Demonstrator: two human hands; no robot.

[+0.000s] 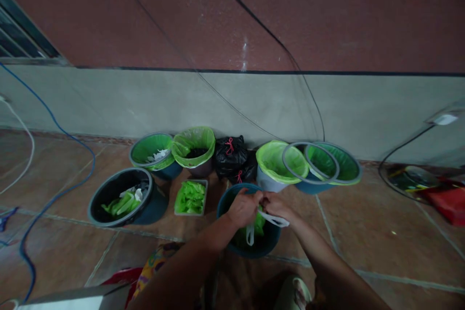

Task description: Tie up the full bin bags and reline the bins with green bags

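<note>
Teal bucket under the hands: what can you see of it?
The dark teal plastic bucket is round and open-topped, and stands on the tiled floor in front of the row of other bins. Its rim looks plain and slightly glossy. A green plastic bag lies inside, with white handles rising out of it. The left hand and right hand meet above the rim, hiding its far side. The bag's fit against the wall cannot be told.
</note>
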